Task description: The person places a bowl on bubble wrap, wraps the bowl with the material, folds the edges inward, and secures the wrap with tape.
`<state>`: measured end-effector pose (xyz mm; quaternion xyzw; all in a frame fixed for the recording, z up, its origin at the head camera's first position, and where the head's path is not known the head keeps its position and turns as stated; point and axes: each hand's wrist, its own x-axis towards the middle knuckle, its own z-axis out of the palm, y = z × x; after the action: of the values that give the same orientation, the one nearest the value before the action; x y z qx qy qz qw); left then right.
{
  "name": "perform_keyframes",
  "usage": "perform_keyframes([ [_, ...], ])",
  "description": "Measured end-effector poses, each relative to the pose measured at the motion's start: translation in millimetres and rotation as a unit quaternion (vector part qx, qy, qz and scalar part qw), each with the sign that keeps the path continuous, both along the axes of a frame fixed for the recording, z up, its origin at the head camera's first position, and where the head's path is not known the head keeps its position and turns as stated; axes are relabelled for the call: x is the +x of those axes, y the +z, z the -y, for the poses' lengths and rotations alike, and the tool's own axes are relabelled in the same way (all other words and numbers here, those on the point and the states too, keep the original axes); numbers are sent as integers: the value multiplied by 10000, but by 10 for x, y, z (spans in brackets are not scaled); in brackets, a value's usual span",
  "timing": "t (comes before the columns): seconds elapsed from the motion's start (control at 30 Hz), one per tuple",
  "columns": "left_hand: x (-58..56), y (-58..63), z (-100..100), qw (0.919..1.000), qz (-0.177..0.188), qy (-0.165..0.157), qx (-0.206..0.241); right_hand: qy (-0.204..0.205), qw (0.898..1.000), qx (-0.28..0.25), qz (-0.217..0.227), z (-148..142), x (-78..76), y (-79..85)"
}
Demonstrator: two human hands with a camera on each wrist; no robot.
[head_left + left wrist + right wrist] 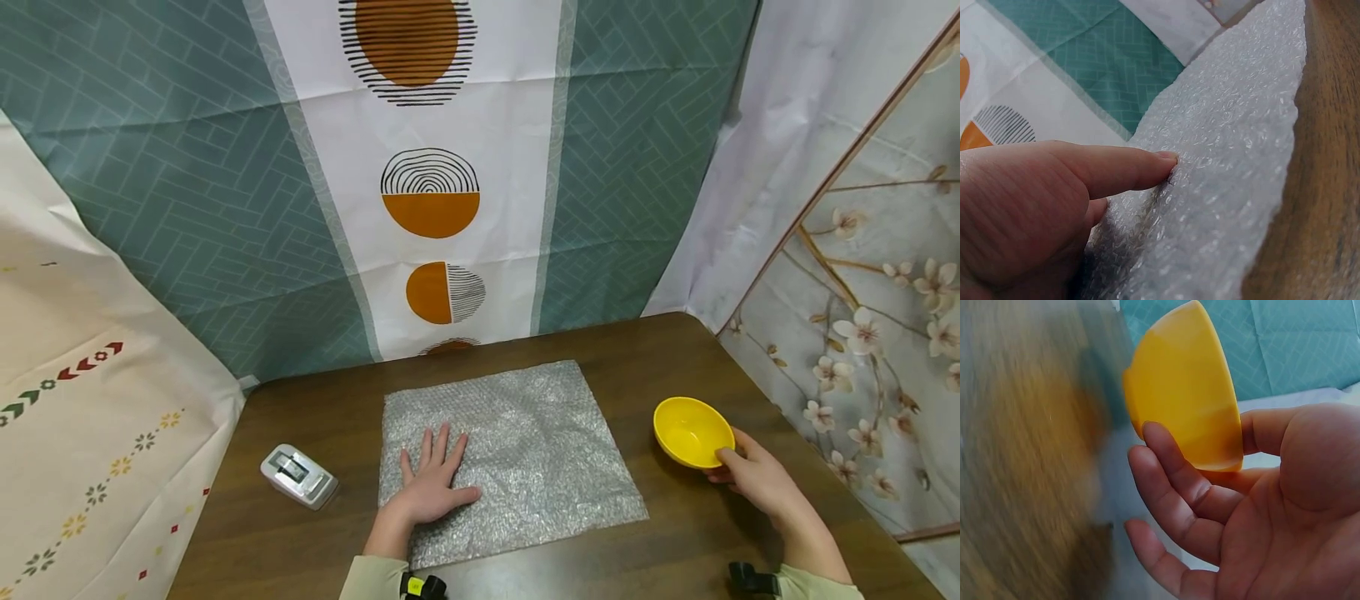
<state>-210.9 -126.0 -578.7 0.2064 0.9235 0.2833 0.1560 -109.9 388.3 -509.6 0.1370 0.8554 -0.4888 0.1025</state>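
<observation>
Left grip (432, 494) spread on wrap (536, 446); right of it, right grip (759, 479) pinches bowl (688, 433) by the rim: good hold, probably light, stiff!

Counted one yellow bowl (693, 433), one bubble-wrap sheet (532, 467), one small pale device (300, 476), one brown table (330, 554). Counted one left hand (432, 490), one right hand (756, 477): two total. Got two sleeves (372, 579), two wrist cameras (433, 587). Got one cream cloth (82, 450), one green-and-white cloth (240, 225), one floral cloth (885, 400): three. On the green-and-white, counted four round motifs (430, 215), including one partial.
</observation>
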Motion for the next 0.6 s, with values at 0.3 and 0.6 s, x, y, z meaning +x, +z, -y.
perform_keyframes([
  [0.3,49,49,18,10000,-34,29,75,215,9983,-337,-434,449,-167,56],
  [0.6,41,77,-5,10000,39,-36,-14,554,9964,-392,-516,1034,-357,47],
])
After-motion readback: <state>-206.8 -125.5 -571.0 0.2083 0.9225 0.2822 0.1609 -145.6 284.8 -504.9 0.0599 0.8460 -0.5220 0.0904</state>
